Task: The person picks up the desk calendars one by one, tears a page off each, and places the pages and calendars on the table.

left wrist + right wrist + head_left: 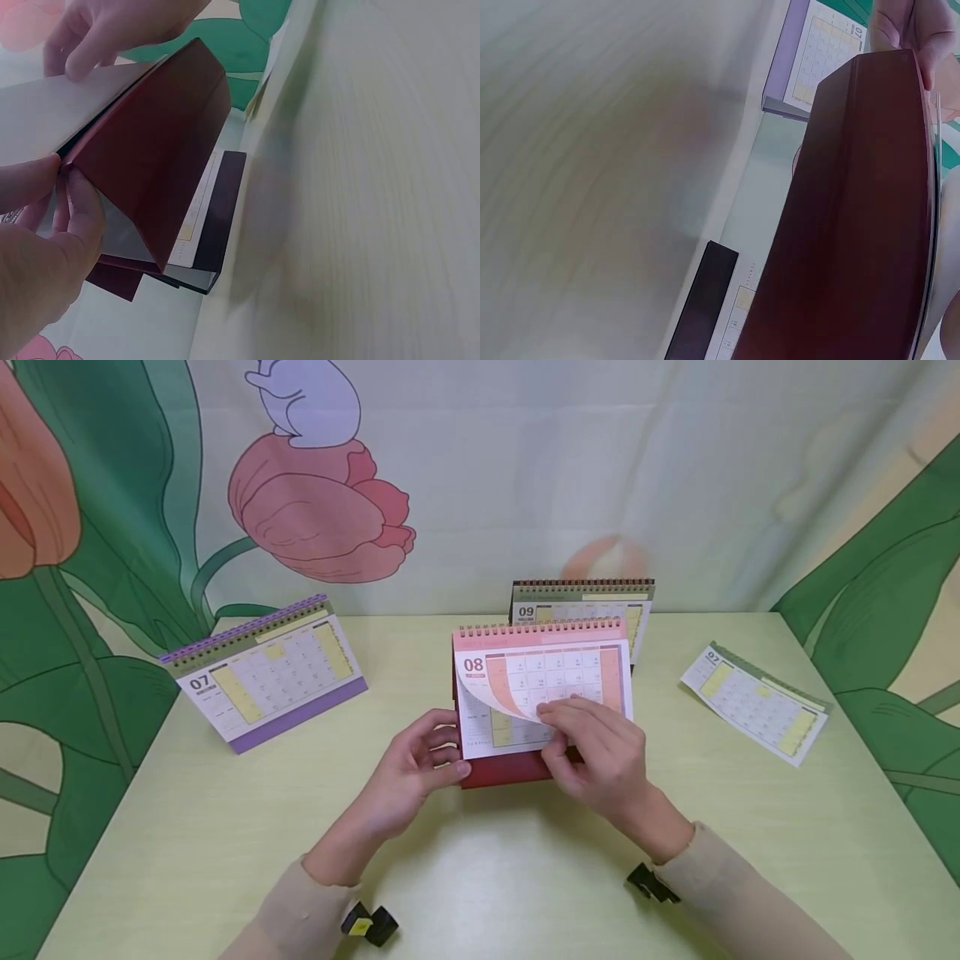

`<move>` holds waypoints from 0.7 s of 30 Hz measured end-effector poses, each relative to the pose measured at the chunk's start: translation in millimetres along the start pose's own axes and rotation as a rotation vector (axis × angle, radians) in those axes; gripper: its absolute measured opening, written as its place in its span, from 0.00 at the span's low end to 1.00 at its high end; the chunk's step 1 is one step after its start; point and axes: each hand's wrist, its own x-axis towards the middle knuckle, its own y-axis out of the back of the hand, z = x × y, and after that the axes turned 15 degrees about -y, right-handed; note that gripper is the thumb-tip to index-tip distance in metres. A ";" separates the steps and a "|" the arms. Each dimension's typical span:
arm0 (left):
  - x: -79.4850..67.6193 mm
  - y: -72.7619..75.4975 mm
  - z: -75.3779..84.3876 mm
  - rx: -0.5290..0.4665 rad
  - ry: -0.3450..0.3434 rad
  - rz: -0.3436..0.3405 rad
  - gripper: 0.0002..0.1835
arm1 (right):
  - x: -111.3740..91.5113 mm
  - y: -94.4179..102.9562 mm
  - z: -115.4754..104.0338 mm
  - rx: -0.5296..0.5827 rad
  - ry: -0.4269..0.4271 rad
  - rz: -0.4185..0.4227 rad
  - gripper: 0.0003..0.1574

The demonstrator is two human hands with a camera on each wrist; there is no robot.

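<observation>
A: Where's the calendar, and what are the hands doing?

B: Red-based calendar (528, 689) is mid-counter (480, 877), between the 2 hands. Can't tell if its base (502, 770) touches down. Left hand (405, 772) pinches its left edge near the bottom. Right hand (603, 760) pinches the curled lower part of the 08 page (558, 672); lower left corner is up, next sheet shows underneath.

A: Your read on the step?

B: Lifting that 1 page, early stage I'd say: its top sits along the rings (540, 628).

A: How to do it clean?

B: Left grip firm on the frame, clear of the page. Check the right pinch has only 1 sheet. Work it toward the page's middle so load spreads along the rings; pulling at 1 corner risks a crease or a skewed rip. Even lift, no yank, or the base twists.

A: Anything in the way?

B: 09 calendar (570, 610) stands just behind, partly hidden; a big push back could knock it. Purple-based 07 calendar (270, 672) is well apart on the left, no issue. 07 sheet (757, 697) lies near the counter's right edge; mind the right arm there.
</observation>
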 end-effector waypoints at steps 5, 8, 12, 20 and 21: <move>0.7 -0.4 -0.1 -0.020 -0.008 0.012 0.26 | 0.8 0.0 -0.9 -0.006 0.001 0.008 0.12; 1.6 -0.2 -0.2 -0.024 -0.003 0.023 0.27 | 1.4 0.2 -1.1 -0.014 0.007 0.011 0.12; 2.5 -1.6 -0.5 -0.025 0.008 0.035 0.27 | 0.7 0.0 -0.4 -0.039 0.005 0.009 0.12; 3.9 -8.2 1.6 -0.043 0.012 0.041 0.27 | -1.2 -0.6 1.5 -0.068 -0.038 -0.001 0.12; 4.1 -8.4 1.6 -0.044 0.012 0.042 0.26 | -1.2 -0.4 1.4 -0.066 -0.043 -0.002 0.12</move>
